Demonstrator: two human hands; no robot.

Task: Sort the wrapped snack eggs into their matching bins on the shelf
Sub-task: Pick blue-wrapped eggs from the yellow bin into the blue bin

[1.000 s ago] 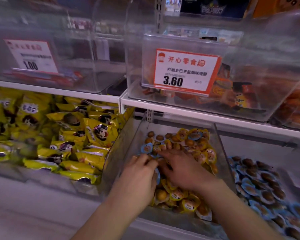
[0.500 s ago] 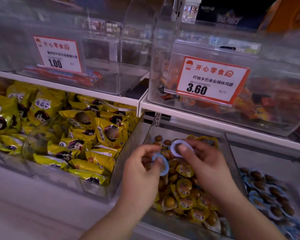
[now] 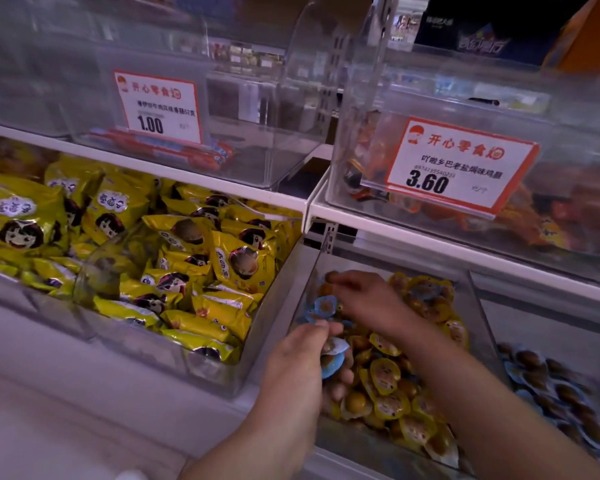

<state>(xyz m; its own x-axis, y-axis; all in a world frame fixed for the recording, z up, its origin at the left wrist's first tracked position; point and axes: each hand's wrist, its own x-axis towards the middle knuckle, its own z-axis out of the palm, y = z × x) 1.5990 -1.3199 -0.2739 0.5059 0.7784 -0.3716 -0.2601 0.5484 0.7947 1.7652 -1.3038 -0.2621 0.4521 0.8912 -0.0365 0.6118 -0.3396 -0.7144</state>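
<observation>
The left hand (image 3: 298, 362) hovers over the near left corner of the middle clear bin (image 3: 302, 292), fingers curled round a small clutch of blue-wrapped eggs (image 3: 331, 362), at least two of them, their blue rims showing at the fingertips; the right hand (image 3: 368, 299) reaches further back over the same bin, palm down, its fingers bent toward the bin's back left corner, and whether it has anything pinched I cannot tell, as the fingertips are blurred; a stray blue-wrapped egg (image 3: 323, 306) lies against the bin's left wall, between the two hands, just beside the right hand's thumb side and just beyond the left fingertips; the rest of this bin is a heap of yellow-wrapped eggs (image 3: 385, 375), so the blue ones look like the misfits here; their likely home, the bin of blue-wrapped eggs (image 3: 548, 379), lies to the right, past the clear divider and across the right forearm; so the loaded left hand is the farther of the two from that bin, while the right hand is nearer both to it and to the stray; further left sits a bin of yellow snack packets (image 3: 174, 271).
</observation>
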